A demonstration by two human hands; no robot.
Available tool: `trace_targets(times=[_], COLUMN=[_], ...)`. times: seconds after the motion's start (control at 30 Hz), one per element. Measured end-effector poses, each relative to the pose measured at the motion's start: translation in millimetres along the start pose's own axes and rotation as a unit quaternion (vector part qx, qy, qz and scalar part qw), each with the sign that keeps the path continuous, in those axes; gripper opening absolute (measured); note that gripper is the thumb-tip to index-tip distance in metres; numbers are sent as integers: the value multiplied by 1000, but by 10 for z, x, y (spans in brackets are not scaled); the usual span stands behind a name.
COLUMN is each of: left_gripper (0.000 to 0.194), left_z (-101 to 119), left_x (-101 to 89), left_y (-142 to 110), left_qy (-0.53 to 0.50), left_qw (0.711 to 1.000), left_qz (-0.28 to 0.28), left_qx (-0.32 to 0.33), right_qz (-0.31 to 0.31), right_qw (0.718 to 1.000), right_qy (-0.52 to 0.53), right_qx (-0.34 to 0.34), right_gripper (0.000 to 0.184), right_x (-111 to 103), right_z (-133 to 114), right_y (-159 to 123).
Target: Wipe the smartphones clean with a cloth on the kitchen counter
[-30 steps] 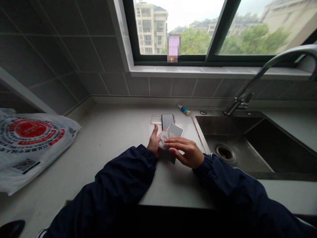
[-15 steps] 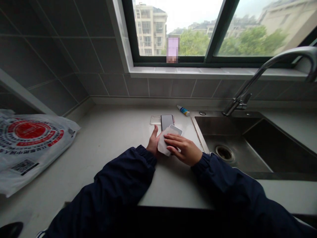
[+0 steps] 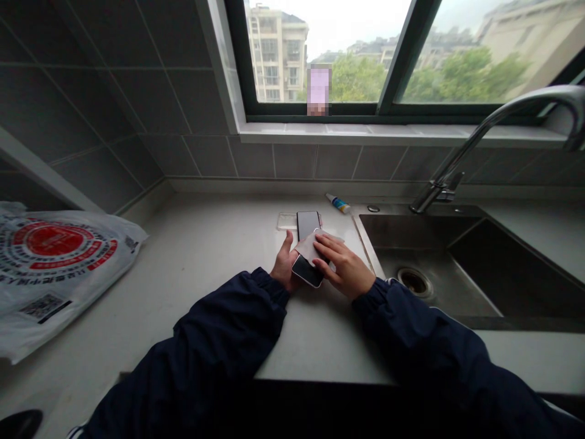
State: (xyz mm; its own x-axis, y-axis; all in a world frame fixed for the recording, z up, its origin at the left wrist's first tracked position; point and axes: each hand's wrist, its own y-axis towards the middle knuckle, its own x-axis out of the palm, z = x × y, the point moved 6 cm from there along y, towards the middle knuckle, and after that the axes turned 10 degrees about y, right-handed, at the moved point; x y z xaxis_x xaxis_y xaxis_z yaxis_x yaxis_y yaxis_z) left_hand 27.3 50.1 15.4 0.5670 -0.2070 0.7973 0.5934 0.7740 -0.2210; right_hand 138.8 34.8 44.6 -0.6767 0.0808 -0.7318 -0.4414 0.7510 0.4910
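My left hand [image 3: 285,266] holds a smartphone [image 3: 307,272] from its left side, thumb raised, other fingers hidden beneath. The phone's dark screen faces up, and its lower part shows. With its fingers pressed down on a pale grey wipe [image 3: 307,249], my right hand [image 3: 342,266] holds it against the upper part of the screen. Just behind lies a second smartphone [image 3: 308,223] on the counter, partly covered by the wipe and hands. Beside that phone is a clear phone case [image 3: 286,221].
A small white and blue tube [image 3: 338,203] lies near the rim of the steel sink [image 3: 439,286], which has a chrome faucet [image 3: 470,137]. On the left of the white counter [image 3: 219,244] rests a printed plastic bag [image 3: 59,262]. A window [image 3: 320,55] is above.
My right hand has slid the wipe forward, up the phone. The lower part of the dark screen now shows, and the top end is mostly covered. My left hand has stayed put.
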Motion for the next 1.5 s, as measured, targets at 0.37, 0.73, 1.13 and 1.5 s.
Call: trace_targets(times=[0.37, 0.73, 1.13, 1.5], left_gripper=[87, 101, 94, 93], left_z=[-22, 3, 65, -2], left_x=[-4, -120, -133, -40], left_y=[48, 32, -11, 8], left_qy=[-25, -15, 8, -49], left_qw=[999, 998, 1000, 995], left_qz=[-23, -43, -8, -86], left_qx=[7, -41, -2, -33], right_qz=[-68, -81, -79, -14], right_qw=[995, 975, 961, 994], right_qy=[59, 172, 222, 106], right_qx=[-45, -119, -144, -34], right_gripper=[59, 54, 45, 43], right_x=[102, 39, -15, -28], right_z=[-48, -313, -414, -74], right_y=[-32, -55, -55, 2])
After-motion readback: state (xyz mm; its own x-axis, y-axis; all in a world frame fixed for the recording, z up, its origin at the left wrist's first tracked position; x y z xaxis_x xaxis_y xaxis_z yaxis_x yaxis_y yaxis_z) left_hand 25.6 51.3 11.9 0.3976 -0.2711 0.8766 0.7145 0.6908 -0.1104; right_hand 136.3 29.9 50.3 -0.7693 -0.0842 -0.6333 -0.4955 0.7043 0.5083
